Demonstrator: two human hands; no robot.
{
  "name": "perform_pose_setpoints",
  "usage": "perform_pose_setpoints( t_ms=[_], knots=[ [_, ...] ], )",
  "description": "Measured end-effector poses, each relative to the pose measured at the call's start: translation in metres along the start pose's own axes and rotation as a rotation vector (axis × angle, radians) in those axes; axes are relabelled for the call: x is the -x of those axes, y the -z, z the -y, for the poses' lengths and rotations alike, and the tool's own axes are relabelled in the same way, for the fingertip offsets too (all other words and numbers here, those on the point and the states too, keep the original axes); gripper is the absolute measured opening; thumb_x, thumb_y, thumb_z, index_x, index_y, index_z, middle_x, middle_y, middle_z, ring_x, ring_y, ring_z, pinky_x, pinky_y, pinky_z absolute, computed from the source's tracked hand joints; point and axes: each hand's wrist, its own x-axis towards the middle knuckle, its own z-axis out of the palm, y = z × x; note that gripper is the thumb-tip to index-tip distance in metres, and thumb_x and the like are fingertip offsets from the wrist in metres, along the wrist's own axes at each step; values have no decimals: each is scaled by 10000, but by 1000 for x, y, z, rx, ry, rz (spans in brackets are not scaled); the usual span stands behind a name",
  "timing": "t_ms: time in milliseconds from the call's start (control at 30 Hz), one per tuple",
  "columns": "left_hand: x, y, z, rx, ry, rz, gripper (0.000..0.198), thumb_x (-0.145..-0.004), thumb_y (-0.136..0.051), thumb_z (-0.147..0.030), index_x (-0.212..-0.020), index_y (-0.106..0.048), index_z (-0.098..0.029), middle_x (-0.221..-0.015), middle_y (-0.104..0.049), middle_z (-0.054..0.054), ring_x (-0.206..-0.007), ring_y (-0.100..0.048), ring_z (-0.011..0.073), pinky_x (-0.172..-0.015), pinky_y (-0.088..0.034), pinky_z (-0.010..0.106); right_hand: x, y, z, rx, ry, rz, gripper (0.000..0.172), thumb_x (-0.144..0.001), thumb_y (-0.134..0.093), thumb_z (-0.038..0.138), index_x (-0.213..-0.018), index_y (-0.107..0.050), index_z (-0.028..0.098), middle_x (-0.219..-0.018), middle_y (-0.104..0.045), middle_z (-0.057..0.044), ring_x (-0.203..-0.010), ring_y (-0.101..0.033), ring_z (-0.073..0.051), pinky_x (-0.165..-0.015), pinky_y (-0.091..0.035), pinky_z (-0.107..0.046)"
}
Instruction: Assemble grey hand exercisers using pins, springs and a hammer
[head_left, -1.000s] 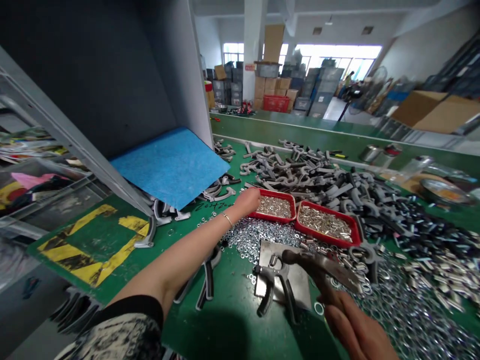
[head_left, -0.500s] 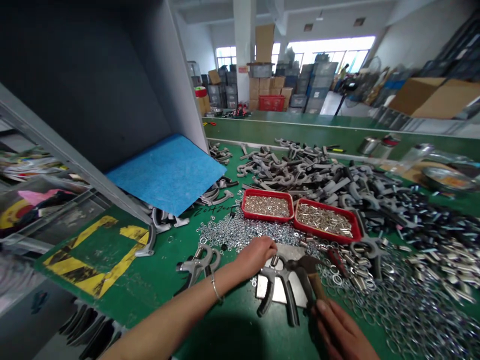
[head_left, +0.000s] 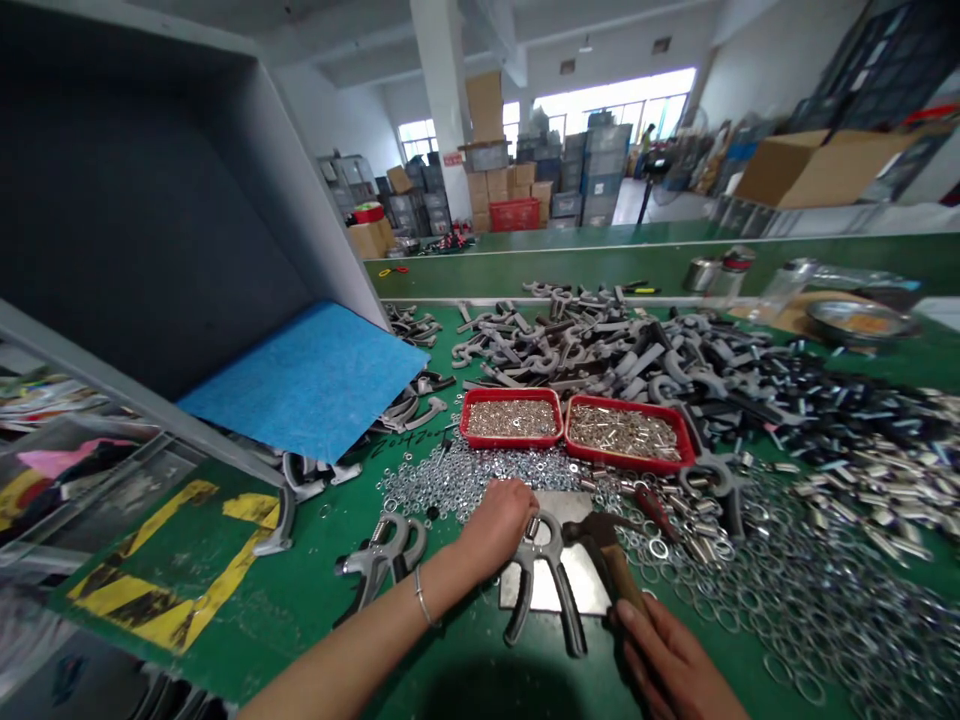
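Note:
My left hand [head_left: 496, 523] rests with curled fingers on the top of a grey hand-grip tool [head_left: 544, 590] that lies on a small metal plate [head_left: 581, 580]. Whether it holds a small part is hidden. My right hand [head_left: 671, 668] grips the wooden handle of a hammer [head_left: 604, 545], whose dark head sits over the plate just right of the tool. A second grey grip tool [head_left: 382, 552] lies on the green table left of my wrist. Loose washers [head_left: 465, 475] are strewn beyond the plate.
Two red trays [head_left: 511, 437] [head_left: 628, 463] of small metal parts stand behind the washers. A heap of grey handles [head_left: 600, 345] covers the back, metal rings [head_left: 810, 610] the right. A blue sheet [head_left: 307, 380] slopes out of a grey cabinet on the left.
My left hand drew back from the left red tray to the top of the grip tool on the plate. The hammer came down from a raised tilt to just above the plate.

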Motion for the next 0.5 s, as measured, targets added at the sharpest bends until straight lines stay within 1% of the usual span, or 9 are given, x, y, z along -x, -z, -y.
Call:
perform_pose_setpoints(
  t_ms=[100,167,233,267,300,367,433,467,500],
  knots=[
    [3,-5,-3,-66,-62,0,174,-969,-453,-137,-912,-617,-131,-935,-632,94,-926,-569,244,-913,-411,424,0,0,-2,31,11,27,470,-724,-717,628,-965,-597,243,-674,-495,47,-535,-462,-87,-399,-305,-146],
    [5,-8,-4,-159,-163,-3,192,-957,-431,-95,-923,-618,-114,-945,-625,114,-944,-559,258,-934,-397,440,-2,3,-4,86,49,64,455,-762,-672,637,-976,-575,247,-614,-424,71,-485,-398,-88,-379,-261,-165],
    [5,-11,-4,-282,-286,-10,197,-955,-423,-96,-920,-616,-108,-931,-621,121,-929,-558,264,-925,-400,443,-6,8,-3,181,127,96,432,-808,-609,646,-964,-565,245,-599,-400,77,-483,-388,-99,-399,-294,-189],
    [5,-11,-3,-331,-327,-14,199,-958,-419,-103,-919,-614,-109,-917,-620,117,-911,-560,263,-907,-408,438,-10,12,0,253,187,109,416,-836,-573,642,-950,-567,241,-612,-420,68,-508,-417,-110,-431,-337,-203],
    [4,-11,-3,-356,-336,-24,190,-963,-424,-124,-933,-611,-109,-912,-621,115,-899,-562,264,-887,-417,434,-13,16,5,342,257,116,404,-863,-539,631,-941,-572,237,-638,-457,54,-550,-460,-126,-480,-386,-220],
    [6,-7,-1,-321,-261,-71,187,-975,-460,-211,-1045,-592,-100,-981,-629,127,-937,-563,278,-875,-428,437,-18,23,21,567,382,139,391,-908,-477,600,-948,-588,227,-698,-545,17,-639,-537,-165,-588,-451,-267],
    [11,0,1,-225,-134,-159,296,-978,-487,-298,-1194,-531,-100,-1103,-617,142,-1020,-550,290,-907,-425,450,-15,25,46,786,455,172,382,-936,-434,568,-977,-599,225,-763,-624,-20,-708,-592,-202,-671,-471,-307],
    [16,4,3,-165,-73,-201,319,-982,-482,-310,-1231,-506,-112,-1148,-605,140,-1055,-539,287,-931,-417,452,-11,24,59,868,481,186,379,-946,-417,557,-1000,-599,229,-796,-652,-33,-734,-610,-215,-695,-472,-319],
    [23,9,4,-103,-28,-229,297,-990,-463,-290,-1236,-501,-128,-1168,-597,130,-1075,-531,275,-953,-407,447,-5,21,73,930,512,193,375,-953,-402,550,-1012,-596,235,-820,-669,-41,-751,-622,-223,-705,-472,-324]
  ],
)
